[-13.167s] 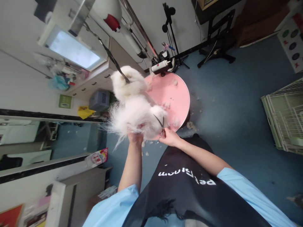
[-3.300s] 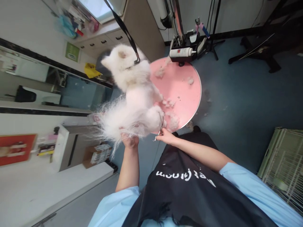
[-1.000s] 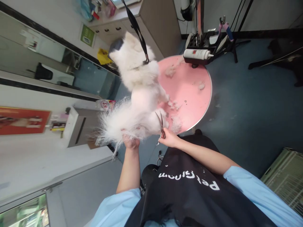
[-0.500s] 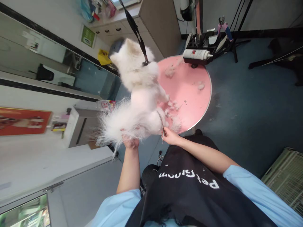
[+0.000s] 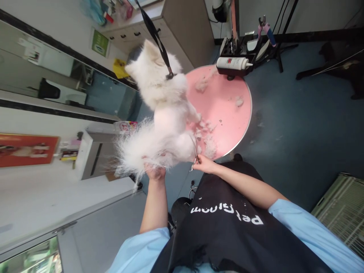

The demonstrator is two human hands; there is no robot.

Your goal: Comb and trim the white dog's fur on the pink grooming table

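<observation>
A fluffy white dog stands on a round pink grooming table, facing away from me. Its body fur is cut short, while the tail is long and bushy. My left hand is closed around the tail, its fingers partly buried in the fur. Curved scissors are in my right hand, with the blades lying along the dog's hind leg. A black strap with a clip runs down to the dog's neck.
Tufts of cut fur lie on the table. A tool holder at its far edge carries a white bottle and nail clippers. A dark animal is at the far right, a wire cage at the lower right.
The scissors have shifted slightly and their handles have swung a little. My left hand keeps holding the tail. The whole view has drifted slightly.
</observation>
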